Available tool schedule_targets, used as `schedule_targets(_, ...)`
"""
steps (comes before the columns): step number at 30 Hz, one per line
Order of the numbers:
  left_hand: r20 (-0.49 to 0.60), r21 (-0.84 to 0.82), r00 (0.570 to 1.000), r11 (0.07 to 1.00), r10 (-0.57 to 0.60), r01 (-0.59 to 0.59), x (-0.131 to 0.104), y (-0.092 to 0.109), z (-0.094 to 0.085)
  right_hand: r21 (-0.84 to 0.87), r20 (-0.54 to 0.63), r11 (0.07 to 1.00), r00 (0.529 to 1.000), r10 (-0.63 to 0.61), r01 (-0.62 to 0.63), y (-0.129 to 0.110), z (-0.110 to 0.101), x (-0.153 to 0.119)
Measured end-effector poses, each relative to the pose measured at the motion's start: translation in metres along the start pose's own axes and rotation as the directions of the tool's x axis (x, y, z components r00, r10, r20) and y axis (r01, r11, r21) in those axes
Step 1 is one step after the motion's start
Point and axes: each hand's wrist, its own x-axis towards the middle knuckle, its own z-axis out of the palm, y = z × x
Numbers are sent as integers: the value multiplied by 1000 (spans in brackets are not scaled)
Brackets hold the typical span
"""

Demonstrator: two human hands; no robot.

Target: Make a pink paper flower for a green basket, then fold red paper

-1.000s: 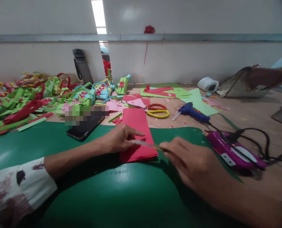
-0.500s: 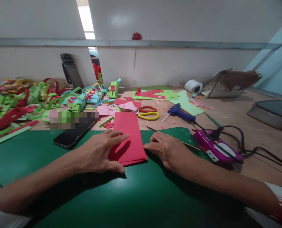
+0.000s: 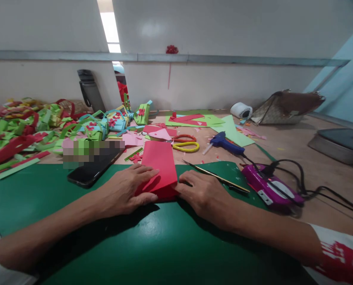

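Note:
A folded red paper point(image 3: 161, 158) lies on the green mat point(image 3: 152, 245) in front of me. Its near edge is raised, and a darker red layer shows beneath. My left hand point(image 3: 134, 184) rests over the paper's left side, fingers stretched and thumb apart along the near edge. At the lower right corner, my right hand point(image 3: 204, 196) pinches the paper's edge between thumb and fingers; the fingertips are partly hidden. Just beyond that hand lies a slim pointed tool with a gold-coloured shaft point(image 3: 219, 178), apart from it.
A phone point(image 3: 93, 166) lies left of the paper. Beyond are yellow-handled scissors point(image 3: 186, 147), a blue glue gun point(image 3: 225, 143) and a purple power strip point(image 3: 269, 184) with black cords. Small paper baskets point(image 3: 90, 128) pile up at the left, near a bottle point(image 3: 91, 93). A handbag point(image 3: 289, 107) stands back right.
My right hand has moved slightly left and now grips the paper's right corner. The paper's near edge has lifted, and my left thumb has shifted a little upward.

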Motion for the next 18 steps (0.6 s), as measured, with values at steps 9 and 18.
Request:
schedule_targets(9, -107, 154, 994, 988, -12, 29, 2, -6, 6, -20, -226, 981, 955, -192, 192, 3, -18, -15)
schedule_targets(18, 38, 165, 997, 985, -65, 58, -35, -15, -10, 267, -326, 959, 928, 183, -95, 6, -28, -24)
